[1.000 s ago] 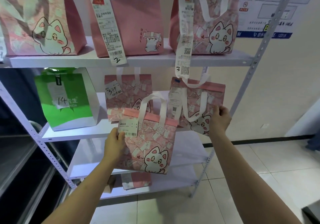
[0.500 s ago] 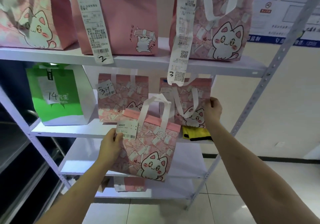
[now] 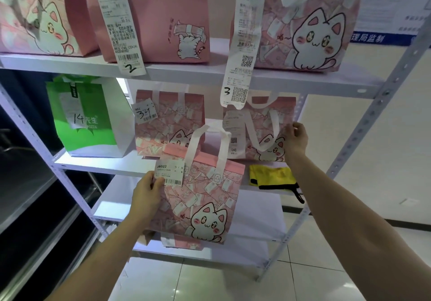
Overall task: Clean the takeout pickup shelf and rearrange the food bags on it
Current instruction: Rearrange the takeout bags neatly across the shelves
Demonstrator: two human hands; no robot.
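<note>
White metal shelving [image 3: 186, 73] fills my view, tiled floor below; my left hand [image 3: 147, 193] grips the left edge of the pink cat bag [image 3: 200, 198] tagged J8022, held upright in front of the shelf and below the middle tier; my right hand [image 3: 295, 138], arm reaching up and forward, pinches the right edge of the bag marked 046 [image 3: 258, 133], which sits on that tier above a yellow cloth [image 3: 270, 176]; the free spot, I judge, lies up and ahead of my left hand.

A wall notice [image 3: 391, 9] hangs above the tiled floor [image 3: 314, 284].
</note>
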